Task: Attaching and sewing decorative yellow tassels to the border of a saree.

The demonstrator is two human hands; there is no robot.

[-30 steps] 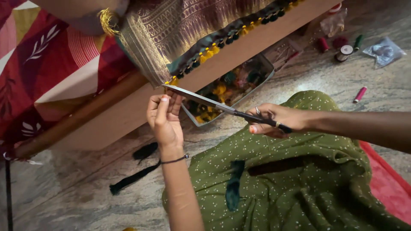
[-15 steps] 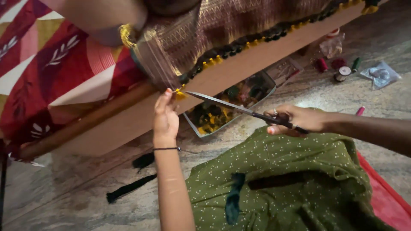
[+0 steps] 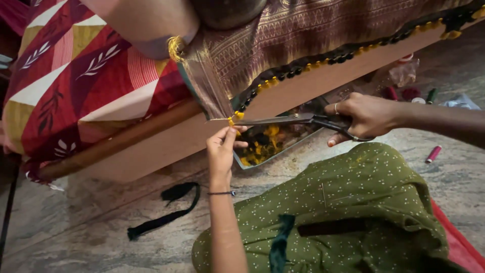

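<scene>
I am trimming at the corner of the brown woven silk cloth [image 3: 323, 35] that hangs over the edge of the bed, near the middle of the frame. My left hand [image 3: 222, 151] reaches up from below, its fingers [image 3: 230, 134] pinched together on a small yellow tassel [image 3: 232, 120] at the cloth's lowest corner, holding it taut. My right hand [image 3: 361, 117], coming in from the right, has its fingers through the dark loops of the scissors [image 3: 293, 120]; the long steel blades lie level and point left, their tips right at the tassel. Whether the blades are apart or closed I cannot tell.

I judge the snip is in hand, and it calls for steady blades that cut only loose thread, not the weave.

The cloth is stiff and finely patterned, edged with a row of yellow and black beads [image 3: 303, 71]. A metal tray [image 3: 275, 144] of yellow and dark bits lies under the scissors. A black fabric strip [image 3: 166, 212] lies limp on the stone floor, lower left.
</scene>
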